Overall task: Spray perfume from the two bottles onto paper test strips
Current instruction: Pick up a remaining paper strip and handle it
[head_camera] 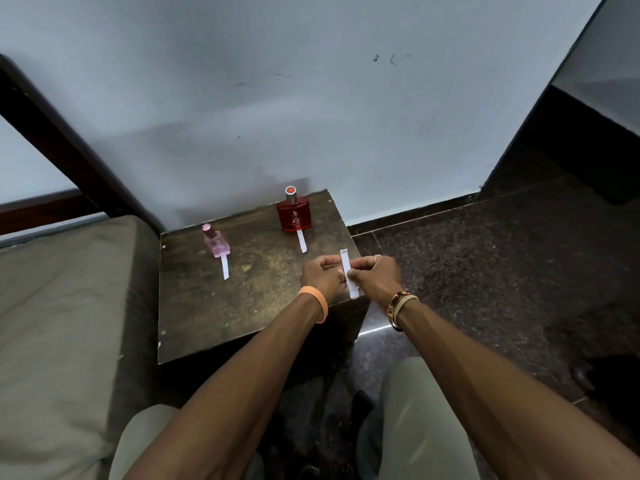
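Standing against the pale wall point(311, 98), the small wooden table point(214, 306) serves as the anchor for everything else. A mattress point(62, 306) lies along the table's left side, and the dark stone floor point(485, 271) spreads out to its right.

Over the table's right edge, near its front corner, the left hand point(322, 275) and the right hand point(375, 275) meet. Both have their fingers curled in and pinch the held strip point(346, 268) of white paper between them, which stands roughly upright. Neither hand touches a bottle.

At the table's back right corner stands the red bottle point(294, 216), and towards the back left stands the smaller pink bottle point(216, 242). Both are upright and appear to be capped.

The red bottle's strip point(302, 241) lies flat on the table, running from that bottle's base towards the front. The pink bottle's strip point(225, 268) lies the same way before its own bottle.

As for progress, two strips are already laid out, one per bottle, but whether either carries perfume cannot be told, as no wet mark shows. By my reading the person is handling paper, not spraying. Any spraying of the held strip remains to be done, and perhaps all of it.
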{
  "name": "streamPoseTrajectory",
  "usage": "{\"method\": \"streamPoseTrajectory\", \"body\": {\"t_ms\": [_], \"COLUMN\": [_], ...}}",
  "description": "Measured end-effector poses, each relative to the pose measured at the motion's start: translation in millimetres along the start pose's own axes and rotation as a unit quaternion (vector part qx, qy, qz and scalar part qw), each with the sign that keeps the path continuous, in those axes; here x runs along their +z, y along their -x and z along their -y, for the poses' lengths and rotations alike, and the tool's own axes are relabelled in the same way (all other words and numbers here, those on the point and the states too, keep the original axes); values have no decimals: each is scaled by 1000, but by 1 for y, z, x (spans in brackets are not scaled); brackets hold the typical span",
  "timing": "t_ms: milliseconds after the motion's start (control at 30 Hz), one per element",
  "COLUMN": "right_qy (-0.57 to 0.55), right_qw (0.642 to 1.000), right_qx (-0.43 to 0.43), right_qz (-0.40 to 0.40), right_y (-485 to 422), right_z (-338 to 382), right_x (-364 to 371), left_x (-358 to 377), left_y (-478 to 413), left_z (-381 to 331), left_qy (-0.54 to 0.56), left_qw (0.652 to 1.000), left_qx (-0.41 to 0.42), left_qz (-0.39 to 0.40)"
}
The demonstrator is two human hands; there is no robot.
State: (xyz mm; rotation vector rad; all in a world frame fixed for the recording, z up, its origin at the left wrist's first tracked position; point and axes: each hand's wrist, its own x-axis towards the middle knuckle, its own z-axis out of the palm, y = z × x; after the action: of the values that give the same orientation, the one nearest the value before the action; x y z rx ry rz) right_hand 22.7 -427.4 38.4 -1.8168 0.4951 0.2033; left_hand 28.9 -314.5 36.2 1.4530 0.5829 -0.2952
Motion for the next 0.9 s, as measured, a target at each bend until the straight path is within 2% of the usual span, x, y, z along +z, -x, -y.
{"method": "streamPoseTrajectory", "body": {"t_ms": [333,900], "right_qy": [-21,120], "right_qw": [1000,993], "right_qx": [18,-20], "right_qz": [3,-10], "right_y": [-30,-67], "right_z": [-11,-26], "right_x": [7,14], "left_x": [9,21], "left_y": [-23,-60], "left_z": [16,31], "left_qy": [-66,-117], "left_qw": [998,993], "left_qx": [4,-11], "left_qz": [4,-26]}}
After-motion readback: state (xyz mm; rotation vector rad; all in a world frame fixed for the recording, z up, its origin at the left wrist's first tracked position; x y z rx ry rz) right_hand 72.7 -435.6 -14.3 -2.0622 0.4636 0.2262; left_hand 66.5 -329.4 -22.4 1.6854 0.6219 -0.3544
